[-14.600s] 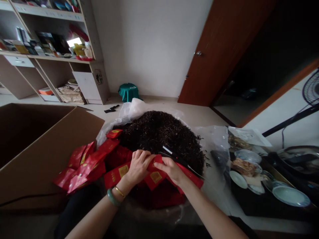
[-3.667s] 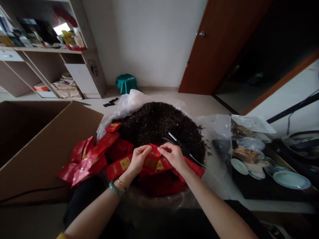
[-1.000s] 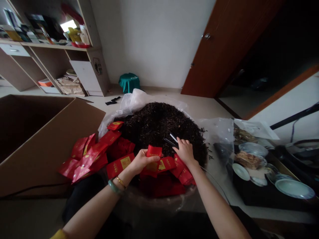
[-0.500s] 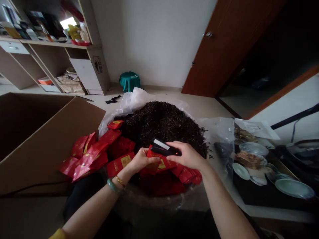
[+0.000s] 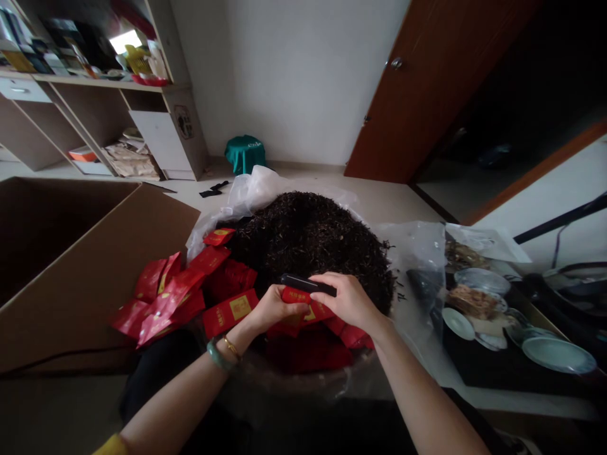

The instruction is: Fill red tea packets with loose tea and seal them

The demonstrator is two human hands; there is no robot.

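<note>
My left hand (image 5: 277,308) is closed on a small red packet (image 5: 295,295) with gold print, its thumb across the front. In my right hand (image 5: 349,298) is a slim black handheld bag sealer (image 5: 303,284); its two jaws lie together along the packet's top edge. Both hands are over the near side of a big heap of dark, twisted tea leaves (image 5: 308,237) in a clear plastic bag (image 5: 258,183). Below and beside my hands lie several more red packets (image 5: 232,313). A further pile of red packets (image 5: 165,294) rests at the left.
A large cardboard box (image 5: 118,246) stands at the left. On the right, a dark tray (image 5: 478,366) holds lidded bowls and dishes (image 5: 557,352). A green-covered stool (image 5: 245,153) stands by the wall, with an open brown door (image 5: 427,82) at the right.
The sealer's jaws, apart before with a white strip showing, have come together over the packet's top. My right hand has shifted slightly left; the red light is out of sight.
</note>
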